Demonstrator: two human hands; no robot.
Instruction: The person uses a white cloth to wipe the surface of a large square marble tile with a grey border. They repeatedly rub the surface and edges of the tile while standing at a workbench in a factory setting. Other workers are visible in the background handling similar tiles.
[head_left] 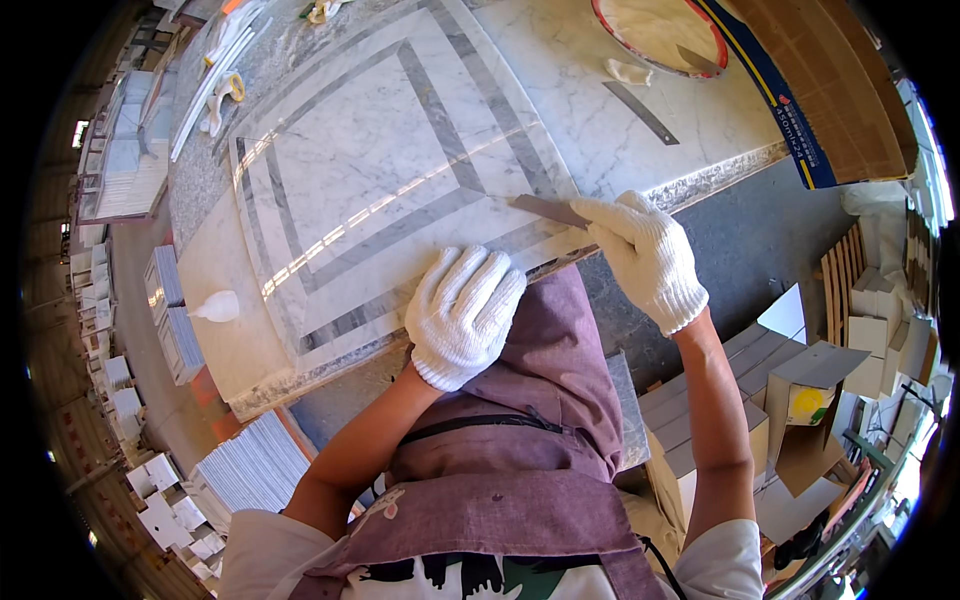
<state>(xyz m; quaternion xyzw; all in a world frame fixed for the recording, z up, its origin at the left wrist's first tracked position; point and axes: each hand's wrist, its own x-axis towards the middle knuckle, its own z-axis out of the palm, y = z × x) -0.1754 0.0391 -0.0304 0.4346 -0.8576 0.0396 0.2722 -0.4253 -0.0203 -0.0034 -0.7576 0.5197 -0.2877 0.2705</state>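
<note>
Apron [500,520] comes nearest; beyond, the panel [350,160] lies on the bench [715,130], its grey bands [427,105] in place. Left hand [465,315] rests nearly flat, nothing visibly held; right hand [645,255] pinches a scraper [545,208] at the panel's edge, remaining work unclear.

The left hand [466,318] lies palm down, fingers [464,278] extended; the right hand [645,258] pinches.

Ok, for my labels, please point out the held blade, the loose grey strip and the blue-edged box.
Held blade [549,210]: head view, middle of its visible length.
Loose grey strip [641,113]: head view, its middle.
Blue-edged box [838,80]: head view, brown panel.
</note>
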